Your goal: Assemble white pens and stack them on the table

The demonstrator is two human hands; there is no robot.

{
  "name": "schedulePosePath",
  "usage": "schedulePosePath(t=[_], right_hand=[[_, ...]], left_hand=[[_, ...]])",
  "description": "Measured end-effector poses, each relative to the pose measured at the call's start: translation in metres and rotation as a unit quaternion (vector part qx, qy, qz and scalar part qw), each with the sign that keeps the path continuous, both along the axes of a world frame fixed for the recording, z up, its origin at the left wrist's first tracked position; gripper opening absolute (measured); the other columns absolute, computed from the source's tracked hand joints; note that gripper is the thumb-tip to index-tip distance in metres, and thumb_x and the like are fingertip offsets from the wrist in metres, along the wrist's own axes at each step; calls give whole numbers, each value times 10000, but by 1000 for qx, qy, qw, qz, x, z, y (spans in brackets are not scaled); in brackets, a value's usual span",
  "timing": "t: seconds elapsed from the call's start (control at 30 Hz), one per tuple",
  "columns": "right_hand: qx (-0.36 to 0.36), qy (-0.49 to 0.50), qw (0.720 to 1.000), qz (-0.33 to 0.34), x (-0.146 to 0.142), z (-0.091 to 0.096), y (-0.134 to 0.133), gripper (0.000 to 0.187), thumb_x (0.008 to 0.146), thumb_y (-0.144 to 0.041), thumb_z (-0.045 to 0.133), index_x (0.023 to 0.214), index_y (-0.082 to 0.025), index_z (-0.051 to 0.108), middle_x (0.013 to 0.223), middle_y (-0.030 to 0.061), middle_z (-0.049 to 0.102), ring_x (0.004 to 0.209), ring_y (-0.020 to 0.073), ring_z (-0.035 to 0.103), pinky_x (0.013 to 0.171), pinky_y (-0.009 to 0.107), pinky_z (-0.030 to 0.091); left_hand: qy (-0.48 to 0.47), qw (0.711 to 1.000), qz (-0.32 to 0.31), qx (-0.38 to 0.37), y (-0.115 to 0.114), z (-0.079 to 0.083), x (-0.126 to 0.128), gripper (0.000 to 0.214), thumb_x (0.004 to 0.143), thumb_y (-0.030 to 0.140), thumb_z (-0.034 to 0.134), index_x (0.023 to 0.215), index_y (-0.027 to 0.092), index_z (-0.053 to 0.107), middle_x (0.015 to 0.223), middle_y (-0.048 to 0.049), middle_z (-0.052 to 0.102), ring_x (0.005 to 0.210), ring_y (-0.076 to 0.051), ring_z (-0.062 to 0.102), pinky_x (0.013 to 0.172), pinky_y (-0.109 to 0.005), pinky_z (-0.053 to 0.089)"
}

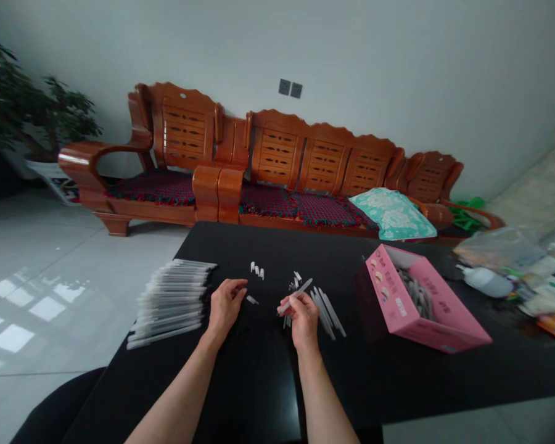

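My right hand point(301, 316) is closed round a thin white pen barrel point(296, 295) that points up and to the right. My left hand point(226, 302) hovers over the black table point(259, 382), fingers curled in a pinch; a small white cap point(252, 300) lies just right of its fingertips, and I cannot tell if the hand touches it. A few loose barrels point(327, 311) lie right of my right hand. Small white caps point(257, 269) and dark bits point(292, 285) sit beyond the hands. A neat row of finished pens point(173, 302) lies to the left.
An open pink box point(420, 305) with more pen parts stands at the right. Further right are a white bottle point(486, 280), a plastic bag and clutter. Behind the table stands a wooden sofa point(277, 166) with a green cushion; a plant is at far left.
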State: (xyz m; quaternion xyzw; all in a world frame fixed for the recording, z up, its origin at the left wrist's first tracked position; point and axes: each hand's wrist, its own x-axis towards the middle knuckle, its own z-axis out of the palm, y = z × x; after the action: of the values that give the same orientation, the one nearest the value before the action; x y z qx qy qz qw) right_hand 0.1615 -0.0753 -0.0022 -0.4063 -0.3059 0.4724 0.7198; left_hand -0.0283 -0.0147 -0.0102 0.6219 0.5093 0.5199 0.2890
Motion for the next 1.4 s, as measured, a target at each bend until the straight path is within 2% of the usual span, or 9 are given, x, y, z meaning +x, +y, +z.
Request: schedulePosePath(t=[0.13, 0.23, 0.43, 0.5, 0.6, 0.73, 0.83, 1.07, 1.4], right_hand=[[-22, -33, 999, -1, -1, -1, 1, 222, 773, -348, 654, 845, -138, 645, 512, -35, 586, 352, 81, 492, 308, 161, 345], [-25, -61, 998, -9, 1, -2, 1, 249, 782, -358, 634, 862, -126, 676, 435, -69, 498, 300, 41, 368, 288, 141, 228], [-37, -92, 995, 0, 2, -4, 2, 272, 781, -363, 617, 857, -119, 708, 389, -86, 422, 301, 33, 285, 308, 158, 175], [-43, -107, 993, 15, 2, -4, 2, 294, 777, -368, 617, 882, -113, 719, 386, -86, 410, 310, 37, 270, 314, 167, 171], [-56, -148, 987, 42, 2, -5, 0, 305, 766, -356, 620, 903, -108, 735, 388, -87, 380, 336, 44, 253, 332, 181, 164], [-34, -266, 962, 56, -1, -3, -3, 253, 765, -321, 615, 851, -131, 759, 469, -42, 471, 425, 74, 353, 399, 201, 251], [-14, -343, 938, 55, -4, -1, -4, 227, 778, -289, 596, 836, -148, 764, 544, -14, 548, 503, 105, 432, 468, 220, 315], [-23, -398, 915, 64, -8, -2, -6, 223, 786, -265, 568, 838, -149, 751, 535, -21, 533, 496, 111, 419, 468, 225, 301], [-10, -415, 907, 71, -11, 3, -8, 226, 823, -303, 557, 786, -150, 720, 565, -22, 519, 523, 112, 419, 489, 225, 296]], left_hand=[[102, 994, -36, 30, -3, 0, 2, 176, 775, 203, 617, 902, 225, 737, 846, -44, 659, 644, -168, 572, 644, -291, 455], [134, 988, -68, 26, -4, -2, 4, 209, 769, 178, 618, 937, 226, 732, 894, -53, 655, 678, -174, 587, 667, -293, 465], [159, 983, -92, 14, -3, -5, 3, 92, 759, 219, 634, 792, 211, 719, 842, -52, 654, 771, -199, 609, 717, -298, 460], [120, 989, -82, -13, -2, -4, 3, 118, 788, 274, 608, 793, 207, 705, 815, -39, 665, 746, -187, 612, 717, -292, 457], [-7, 992, -88, -87, -1, -2, 2, 209, 793, 353, 600, 876, 187, 695, 764, -28, 673, 672, -168, 608, 647, -265, 460], [-155, 976, -97, -117, 1, 3, 1, 308, 762, 403, 629, 916, 144, 695, 734, -34, 656, 647, -152, 581, 606, -242, 456], [-173, 974, -100, -108, 0, 6, 1, 310, 780, 408, 616, 913, 142, 704, 741, -36, 650, 645, -141, 561, 610, -237, 451], [-157, 975, -133, -84, -4, 7, 2, 286, 829, 390, 579, 929, 158, 714, 756, -29, 637, 657, -132, 541, 634, -226, 438], [-226, 951, -154, -145, -6, 4, 10, 334, 796, 396, 636, 997, 144, 727, 681, -9, 615, 592, -106, 530, 578, -209, 428]])
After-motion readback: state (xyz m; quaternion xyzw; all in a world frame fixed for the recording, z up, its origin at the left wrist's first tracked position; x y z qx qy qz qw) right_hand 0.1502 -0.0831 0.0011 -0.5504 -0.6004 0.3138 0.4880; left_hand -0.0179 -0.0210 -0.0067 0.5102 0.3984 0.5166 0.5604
